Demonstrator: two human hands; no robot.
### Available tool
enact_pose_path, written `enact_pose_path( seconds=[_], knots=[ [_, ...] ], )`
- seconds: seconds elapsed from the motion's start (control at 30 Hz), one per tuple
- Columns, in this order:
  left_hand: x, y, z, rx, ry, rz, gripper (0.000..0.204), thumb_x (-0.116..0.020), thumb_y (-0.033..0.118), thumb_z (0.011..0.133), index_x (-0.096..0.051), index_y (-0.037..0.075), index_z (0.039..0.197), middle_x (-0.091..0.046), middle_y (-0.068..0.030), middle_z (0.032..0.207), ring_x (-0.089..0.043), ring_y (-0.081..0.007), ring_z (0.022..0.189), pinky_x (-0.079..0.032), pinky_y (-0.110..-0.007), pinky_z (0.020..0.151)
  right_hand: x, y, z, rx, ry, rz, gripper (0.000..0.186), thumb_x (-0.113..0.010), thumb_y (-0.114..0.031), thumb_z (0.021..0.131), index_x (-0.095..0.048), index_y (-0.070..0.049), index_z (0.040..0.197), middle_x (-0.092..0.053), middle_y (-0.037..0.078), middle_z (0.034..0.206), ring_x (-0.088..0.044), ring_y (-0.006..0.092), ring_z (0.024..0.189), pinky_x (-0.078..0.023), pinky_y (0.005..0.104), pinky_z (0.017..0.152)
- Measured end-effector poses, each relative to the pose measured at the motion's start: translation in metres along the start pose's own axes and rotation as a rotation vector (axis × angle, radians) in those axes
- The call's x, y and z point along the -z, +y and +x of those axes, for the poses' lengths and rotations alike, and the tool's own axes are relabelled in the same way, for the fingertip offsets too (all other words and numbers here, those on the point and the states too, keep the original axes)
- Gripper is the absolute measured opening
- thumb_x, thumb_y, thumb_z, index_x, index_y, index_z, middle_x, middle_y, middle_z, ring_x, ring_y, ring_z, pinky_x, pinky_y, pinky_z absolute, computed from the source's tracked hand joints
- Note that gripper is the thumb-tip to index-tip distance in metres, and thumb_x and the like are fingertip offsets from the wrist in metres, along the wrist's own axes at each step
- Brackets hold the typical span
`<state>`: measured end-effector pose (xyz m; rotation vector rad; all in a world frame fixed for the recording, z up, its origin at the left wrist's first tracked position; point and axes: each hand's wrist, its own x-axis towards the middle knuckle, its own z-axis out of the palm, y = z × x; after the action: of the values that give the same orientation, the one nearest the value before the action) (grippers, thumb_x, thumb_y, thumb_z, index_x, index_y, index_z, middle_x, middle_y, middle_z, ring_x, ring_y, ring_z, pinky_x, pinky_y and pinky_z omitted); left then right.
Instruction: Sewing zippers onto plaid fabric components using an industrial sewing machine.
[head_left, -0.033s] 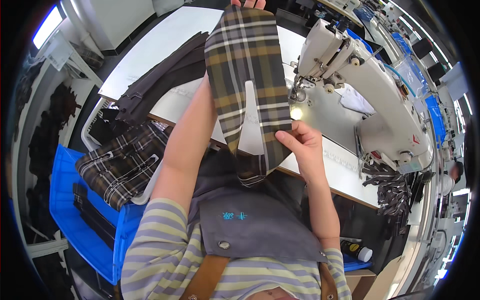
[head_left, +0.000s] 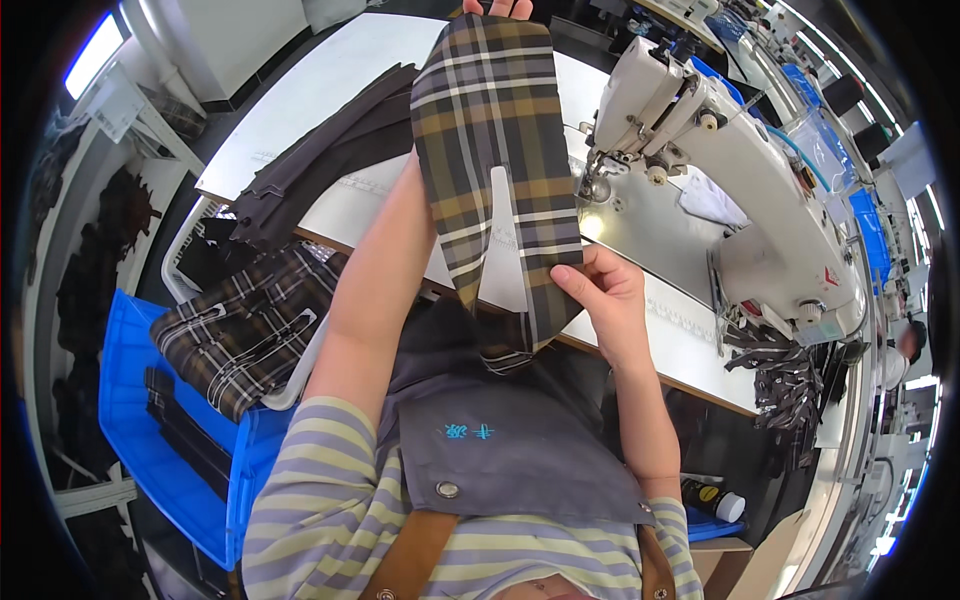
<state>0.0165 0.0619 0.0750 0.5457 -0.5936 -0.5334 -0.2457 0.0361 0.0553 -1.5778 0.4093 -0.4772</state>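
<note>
A plaid fabric piece (head_left: 540, 130) in brown, black and white is spread out in front of me, with a long tapering slit down its middle. My left hand (head_left: 498, 10) is behind it, holding it up from the back; only a few fingertips show above its top edge, and the palm is hidden. At the lower right edge of the cloth, my right hand (head_left: 612, 285) pinches it between thumb and fingers. Through the slit I see the white tabletop. The lower end of the cloth hangs folded over the table's front edge.
A white sewing machine (head_left: 770, 200) stands on the right of the table. Dark fabric strips (head_left: 320, 140) lie at the left. Folded plaid pieces (head_left: 250, 325) rest above a blue bin (head_left: 135, 440). Striped dark scraps (head_left: 785, 385) sit near the machine's right end.
The cloth and the fingertips at its top edge have shifted very slightly. My right hand keeps its pinch in nearly the same spot.
</note>
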Motion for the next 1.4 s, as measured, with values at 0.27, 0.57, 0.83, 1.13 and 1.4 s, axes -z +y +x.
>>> enact_pose_path(
  seconds=[0.27,0.57,0.83,1.13,1.4],
  knots=[
    [0.011,-0.024,-0.015,0.075,0.051,0.041,0.028,-0.046,0.036,0.097,-0.062,0.018,0.11,-0.055,-0.0055,0.131,-0.05,-0.025,0.122,-0.024,-0.053,0.106,-0.001,0.009,-0.02,0.069,0.073,-0.058,0.028,-0.071,-0.01,0.084,-0.05,-0.006,0.067,-0.035,-0.009,0.058,-0.028,0.0018,0.056,-0.023,0.0211,0.049],
    [0.032,-0.034,0.019,0.1,0.129,0.148,0.032,-0.044,0.036,0.098,-0.062,0.013,0.111,-0.056,-0.0086,0.129,-0.052,-0.0256,0.12,-0.032,-0.047,0.106,-0.004,0.003,-0.014,0.096,0.1,-0.116,0.023,-0.07,-0.012,0.084,-0.054,-0.004,0.07,-0.039,-0.008,0.057,-0.03,0.0018,0.056,-0.025,0.0216,0.049],
    [0.049,0.0,-0.027,0.61,-0.082,-0.002,0.038,-0.052,0.038,0.095,-0.059,0.005,0.113,-0.063,-0.0082,0.107,-0.058,-0.0153,0.1,-0.043,-0.031,0.091,0.003,0.021,0.065,0.004,0.164,-0.177,0.013,-0.063,-0.007,0.087,-0.063,0.005,0.092,-0.065,0.0,0.079,-0.055,0.0035,0.071,-0.045,0.0203,0.064],
    [0.02,0.032,-0.125,0.789,0.02,0.525,0.031,-0.056,0.014,0.09,-0.053,0.003,0.12,-0.062,-0.0062,0.109,-0.058,-0.0146,0.099,-0.045,-0.032,0.087,-0.027,0.032,0.043,0.055,0.026,-0.13,0.043,-0.063,-0.004,0.086,-0.05,0.006,0.126,-0.068,0.007,0.088,-0.057,0.0057,0.073,-0.046,0.0214,0.067],
    [0.042,0.041,-0.129,0.95,0.107,0.36,0.034,-0.046,0.003,0.092,-0.049,-0.001,0.125,-0.061,-0.0071,0.114,-0.059,-0.0119,0.101,-0.046,-0.029,0.087,-0.009,0.027,0.018,-0.161,0.067,-0.185,0.059,-0.061,-0.001,0.087,-0.039,-0.007,0.142,-0.048,-0.007,0.064,-0.04,0.0015,0.059,-0.032,0.0185,0.053]
  ],
)
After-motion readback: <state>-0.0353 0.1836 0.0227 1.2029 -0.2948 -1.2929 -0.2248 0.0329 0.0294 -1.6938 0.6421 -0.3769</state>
